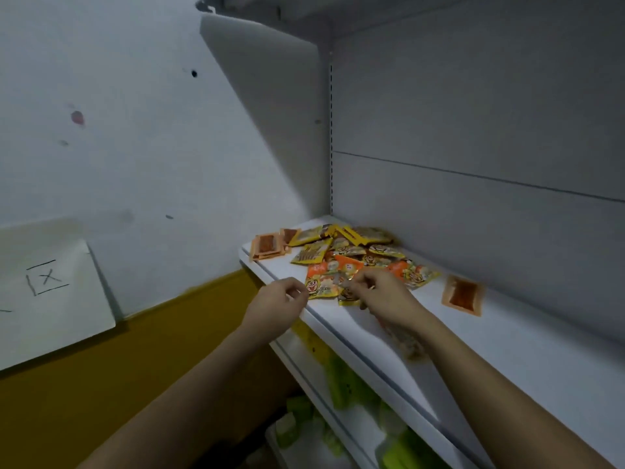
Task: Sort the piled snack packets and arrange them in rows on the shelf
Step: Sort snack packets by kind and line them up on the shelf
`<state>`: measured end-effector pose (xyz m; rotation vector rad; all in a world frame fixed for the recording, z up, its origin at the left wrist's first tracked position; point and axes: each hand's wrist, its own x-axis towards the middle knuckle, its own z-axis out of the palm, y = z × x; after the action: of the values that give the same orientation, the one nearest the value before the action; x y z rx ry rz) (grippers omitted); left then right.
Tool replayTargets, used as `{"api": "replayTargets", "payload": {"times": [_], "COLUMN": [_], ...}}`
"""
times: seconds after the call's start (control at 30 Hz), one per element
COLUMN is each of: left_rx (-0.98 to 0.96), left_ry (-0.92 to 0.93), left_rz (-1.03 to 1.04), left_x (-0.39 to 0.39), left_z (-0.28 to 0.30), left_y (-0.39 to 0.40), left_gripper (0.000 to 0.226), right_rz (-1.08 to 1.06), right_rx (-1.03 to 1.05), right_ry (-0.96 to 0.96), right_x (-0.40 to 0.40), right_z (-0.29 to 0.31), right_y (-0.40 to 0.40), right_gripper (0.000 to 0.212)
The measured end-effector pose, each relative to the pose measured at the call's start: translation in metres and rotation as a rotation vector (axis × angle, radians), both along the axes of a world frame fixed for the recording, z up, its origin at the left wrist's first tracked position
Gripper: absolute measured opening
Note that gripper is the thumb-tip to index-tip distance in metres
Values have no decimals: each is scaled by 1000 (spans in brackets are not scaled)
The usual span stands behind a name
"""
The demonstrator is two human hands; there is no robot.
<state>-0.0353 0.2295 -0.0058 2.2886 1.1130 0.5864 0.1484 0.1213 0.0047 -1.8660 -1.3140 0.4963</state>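
Glossy foil, orange and yellow: the pile of snack packets (341, 257) lies at the white shelf's (507, 350) left end. We judge them light, crinkly and slippery, best pinched by a sealed edge. Our right hand (380, 291) curls on a near packet; our left hand (277, 299) hangs loosely curled, seemingly empty.

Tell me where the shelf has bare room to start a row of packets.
The white metal shelf is bare right of the lone orange sauce packet, toward its right end. The left back corner is crowded by the pile of yellow and orange snack packets.
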Motion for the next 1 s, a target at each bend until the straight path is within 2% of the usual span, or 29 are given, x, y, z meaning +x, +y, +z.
{"api": "replayTargets", "payload": {"times": [0.2, 0.4, 0.47, 0.57, 0.67, 0.77, 0.9, 0.93, 1.0], "left_rx": [19, 96, 186, 236, 380, 622, 838, 859, 905], "left_ry": [-58, -45, 22, 70, 125, -16, -297, -338, -383], "left_rz": [-30, -103, -160, -359, -480, -526, -649, -684, -695], "left_x": [17, 62, 82, 111, 130, 142, 138, 135, 130], "left_z": [-1, -3, -2, -15, -37, -52, -54, -50, -41], "left_y": [97, 198, 227, 266, 293, 312, 329, 331, 338], "left_gripper": [5, 17, 27, 38, 33, 16, 13, 16, 21], "right_rz": [-92, -224, -278, -367, -413, -470, -551, -559, -558], "right_rx": [-8, -6, -17, -33, -32, -37, 19, 1, -23], "right_ry": [17, 37, 63, 81, 96, 8, 0, 43, 261], "right_x": [26, 44, 52, 65, 72, 81, 90, 91, 91], "right_z": [5, 4, 2, 2, 1, 1, 8, 10, 15], "right_y": [87, 162, 182, 207, 225, 240, 257, 259, 267], "right_gripper": [17, 20, 19, 21, 23, 19, 8, 17, 34]}}
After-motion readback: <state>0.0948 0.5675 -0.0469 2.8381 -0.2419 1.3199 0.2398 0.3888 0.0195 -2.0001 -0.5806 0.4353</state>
